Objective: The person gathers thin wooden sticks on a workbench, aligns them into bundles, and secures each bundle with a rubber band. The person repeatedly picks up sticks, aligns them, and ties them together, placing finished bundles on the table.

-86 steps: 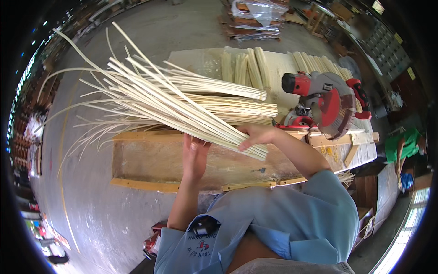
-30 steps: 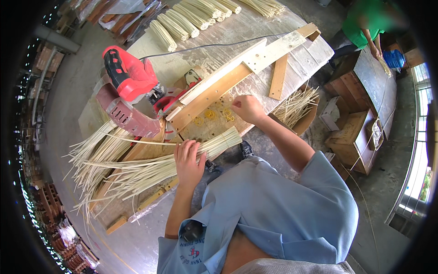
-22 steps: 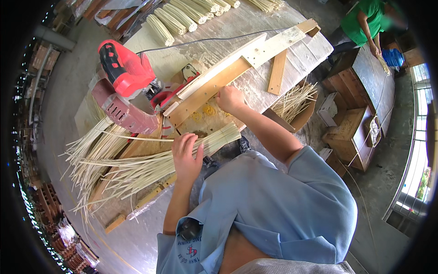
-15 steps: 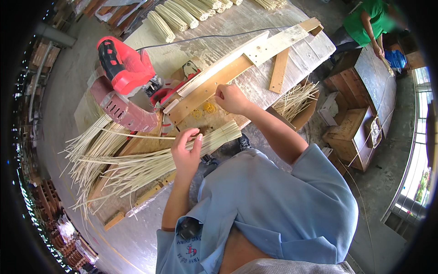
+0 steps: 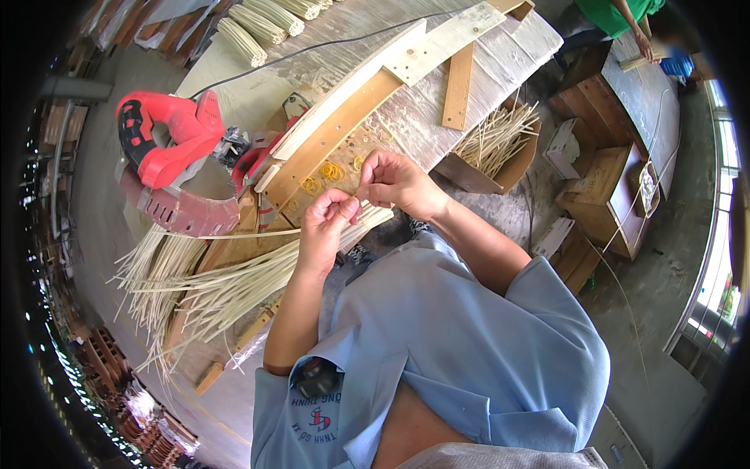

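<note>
My left hand [image 5: 324, 228] and my right hand [image 5: 404, 186] meet fingertip to fingertip above the near side of the bench. Both are closed in a pinch; whatever lies between the fingertips is too small to make out. Just below them, a bundle of pale thin sticks [image 5: 258, 280] lies across the bench, its even end partly behind my left hand and its long ends fanning out to the left. Several yellow rubber bands [image 5: 332, 170] lie on the wood beyond my hands. A red and black power saw [image 5: 176, 137] stands to the left of them.
A long wooden fence [image 5: 336, 130] crosses the workbench [image 5: 266, 82], with a black cord behind it. Tied stick bundles [image 5: 242, 41] lie at the far edge. Right of the bench are a carton of offcuts [image 5: 500, 148] and wooden boxes [image 5: 598, 195]. A person in green [image 5: 617, 16] handles sticks.
My right hand has come back from beside the fence to meet my left hand, whose fingers have closed to a pinch. The view has shifted, so the saw appears farther left.
</note>
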Action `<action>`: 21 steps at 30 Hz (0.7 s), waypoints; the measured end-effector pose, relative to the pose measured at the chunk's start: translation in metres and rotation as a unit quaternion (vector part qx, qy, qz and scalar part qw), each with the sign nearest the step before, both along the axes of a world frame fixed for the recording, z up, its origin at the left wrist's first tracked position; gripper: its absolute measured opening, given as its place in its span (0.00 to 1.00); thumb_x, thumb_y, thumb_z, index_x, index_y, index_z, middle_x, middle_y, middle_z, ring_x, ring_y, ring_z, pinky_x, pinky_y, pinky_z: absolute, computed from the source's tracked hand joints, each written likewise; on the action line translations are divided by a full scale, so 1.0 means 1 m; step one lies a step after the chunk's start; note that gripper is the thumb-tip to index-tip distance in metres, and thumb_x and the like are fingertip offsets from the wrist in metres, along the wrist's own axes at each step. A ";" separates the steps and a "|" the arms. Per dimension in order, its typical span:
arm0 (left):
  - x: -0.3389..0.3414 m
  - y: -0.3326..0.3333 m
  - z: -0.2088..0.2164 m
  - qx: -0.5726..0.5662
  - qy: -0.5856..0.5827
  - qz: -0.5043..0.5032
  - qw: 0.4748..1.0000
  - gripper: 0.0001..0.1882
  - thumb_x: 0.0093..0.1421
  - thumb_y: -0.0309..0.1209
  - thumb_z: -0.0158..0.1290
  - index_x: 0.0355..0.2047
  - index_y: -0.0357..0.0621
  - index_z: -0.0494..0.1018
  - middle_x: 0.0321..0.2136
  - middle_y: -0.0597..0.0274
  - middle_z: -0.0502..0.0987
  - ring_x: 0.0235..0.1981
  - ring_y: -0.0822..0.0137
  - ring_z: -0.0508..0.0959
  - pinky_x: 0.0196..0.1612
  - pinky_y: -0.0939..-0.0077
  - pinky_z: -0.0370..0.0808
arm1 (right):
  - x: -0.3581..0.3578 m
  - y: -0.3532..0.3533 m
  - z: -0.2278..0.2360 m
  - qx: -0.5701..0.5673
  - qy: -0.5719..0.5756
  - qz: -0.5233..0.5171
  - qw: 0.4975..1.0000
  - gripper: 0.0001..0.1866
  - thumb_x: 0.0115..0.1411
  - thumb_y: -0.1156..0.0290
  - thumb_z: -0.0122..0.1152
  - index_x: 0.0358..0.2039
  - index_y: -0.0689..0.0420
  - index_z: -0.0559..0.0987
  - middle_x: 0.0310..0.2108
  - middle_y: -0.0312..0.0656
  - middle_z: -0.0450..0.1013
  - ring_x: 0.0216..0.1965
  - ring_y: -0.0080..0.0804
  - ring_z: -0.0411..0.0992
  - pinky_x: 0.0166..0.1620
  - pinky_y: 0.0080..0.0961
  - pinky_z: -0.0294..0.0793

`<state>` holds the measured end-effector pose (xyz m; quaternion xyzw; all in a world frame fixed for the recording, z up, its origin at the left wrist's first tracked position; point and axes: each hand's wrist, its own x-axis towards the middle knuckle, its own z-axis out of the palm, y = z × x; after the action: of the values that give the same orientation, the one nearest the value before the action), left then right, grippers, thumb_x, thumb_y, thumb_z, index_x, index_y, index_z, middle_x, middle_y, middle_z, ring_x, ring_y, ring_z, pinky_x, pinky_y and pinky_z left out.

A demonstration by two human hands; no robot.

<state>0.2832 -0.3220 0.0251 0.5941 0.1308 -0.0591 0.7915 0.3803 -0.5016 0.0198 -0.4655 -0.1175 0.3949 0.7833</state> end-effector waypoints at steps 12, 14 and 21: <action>0.012 0.007 -0.003 -0.070 -0.023 0.089 0.993 0.03 0.67 0.26 0.55 0.38 0.41 0.75 0.37 0.65 0.77 0.37 0.73 0.75 0.43 0.73 0.74 | 0.003 0.020 -0.017 0.029 0.129 0.034 0.991 0.07 0.62 0.75 0.64 0.39 0.60 0.76 0.26 0.33 0.72 0.21 0.19 0.65 0.26 0.20 0.62; 0.017 0.011 -0.006 0.004 -0.026 0.067 0.997 0.03 0.67 0.27 0.56 0.38 0.41 0.75 0.36 0.66 0.77 0.36 0.74 0.75 0.42 0.74 0.74 | 0.010 0.030 -0.019 0.010 0.074 0.033 0.997 0.07 0.62 0.74 0.65 0.38 0.60 0.77 0.25 0.33 0.72 0.22 0.19 0.67 0.26 0.19 0.64; 0.032 0.030 -0.012 0.366 0.011 0.009 0.931 0.08 0.62 0.30 0.60 0.33 0.36 0.77 0.27 0.63 0.79 0.30 0.72 0.77 0.38 0.74 0.74 | 0.007 0.027 -0.010 -0.313 -0.266 -0.064 0.909 0.12 0.53 0.67 0.68 0.36 0.62 0.83 0.28 0.42 0.80 0.27 0.30 0.77 0.36 0.30 0.77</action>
<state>0.3152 -0.2917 0.0126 0.8406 0.1575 -0.0071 0.5182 0.3872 -0.4750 0.0095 -0.7814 -0.1622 0.2219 0.5603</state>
